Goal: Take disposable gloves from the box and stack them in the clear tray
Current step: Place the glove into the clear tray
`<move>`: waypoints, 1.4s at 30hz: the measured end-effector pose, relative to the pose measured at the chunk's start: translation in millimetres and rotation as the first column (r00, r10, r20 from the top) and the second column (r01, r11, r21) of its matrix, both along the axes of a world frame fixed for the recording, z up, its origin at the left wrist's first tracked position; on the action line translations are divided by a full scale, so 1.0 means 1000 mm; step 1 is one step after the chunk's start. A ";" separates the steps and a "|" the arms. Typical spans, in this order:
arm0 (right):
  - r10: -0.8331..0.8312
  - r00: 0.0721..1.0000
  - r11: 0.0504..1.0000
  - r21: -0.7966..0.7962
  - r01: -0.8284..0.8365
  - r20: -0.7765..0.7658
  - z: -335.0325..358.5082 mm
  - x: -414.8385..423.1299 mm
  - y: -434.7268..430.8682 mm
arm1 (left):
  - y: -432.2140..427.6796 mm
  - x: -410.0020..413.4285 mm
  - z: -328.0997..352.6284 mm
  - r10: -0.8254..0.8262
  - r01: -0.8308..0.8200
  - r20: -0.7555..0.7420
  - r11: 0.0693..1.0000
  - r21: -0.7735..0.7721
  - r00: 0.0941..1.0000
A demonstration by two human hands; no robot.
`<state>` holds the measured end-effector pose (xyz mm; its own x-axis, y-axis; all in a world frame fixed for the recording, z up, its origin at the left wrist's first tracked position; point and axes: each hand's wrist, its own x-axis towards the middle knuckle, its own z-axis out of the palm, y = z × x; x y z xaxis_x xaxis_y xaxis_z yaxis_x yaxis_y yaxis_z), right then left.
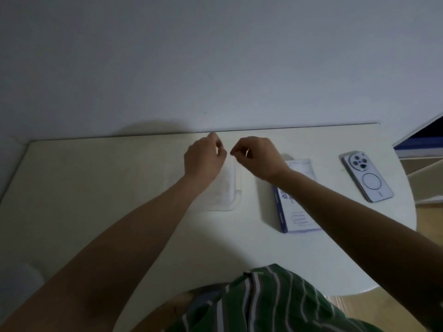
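1. Two hands hang close together over the 12 o'clock end of the clear tray (236, 204), the left hand (203, 160) toward 11 and the right hand (258, 157) toward 1, not touching each other.
2. Each grip is almost closed: thumb and forefinger meet in a pinch and the other fingers are curled. They hold a thin glove (232, 172) whose clear film shows only faintly, with a pale sliver at the right fingertips.
3. That tray lies flat near the middle of the white worktop (96, 188). Whitish stacked gloves (221, 191) lie inside it, partly hidden by the left forearm.
4. One blue-and-white box (296, 212) lies flat at the tray's 3 o'clock, apart from it and crossed by the right forearm.
5. Further toward 2 o'clock, well apart, a phone (368, 179) lies camera side up near the worktop's rounded edge.
6. At 6 o'clock a green striped shirt (275, 305) fills the bottom.
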<state>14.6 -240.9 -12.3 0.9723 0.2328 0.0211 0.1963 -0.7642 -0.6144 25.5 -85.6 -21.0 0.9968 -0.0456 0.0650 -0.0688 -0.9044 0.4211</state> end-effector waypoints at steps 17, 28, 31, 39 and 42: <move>-0.339 0.892 0.938 -0.185 0.294 -0.299 -0.075 -0.072 -0.145 | -0.155 -0.064 -0.070 -0.288 0.296 -0.507 0.953 -0.067 0.812; -0.228 0.840 0.586 0.619 0.523 -0.493 -0.051 -0.062 -0.170 | -0.163 -0.064 -0.075 -0.194 0.221 -0.545 0.975 -0.017 0.816; -0.143 0.764 0.692 0.488 0.531 -0.629 -0.056 -0.059 -0.176 | -0.164 -0.064 -0.075 -0.188 0.226 -0.547 0.974 0.002 0.816; -0.121 0.802 0.368 0.724 0.584 -0.586 -0.039 -0.046 -0.181 | -0.165 -0.061 -0.074 -0.192 0.233 -0.581 0.972 -0.004 0.791; -0.061 0.814 0.450 0.712 0.539 -0.578 -0.032 -0.042 -0.191 | -0.162 -0.056 -0.072 -0.227 0.258 -0.598 0.966 -0.034 0.769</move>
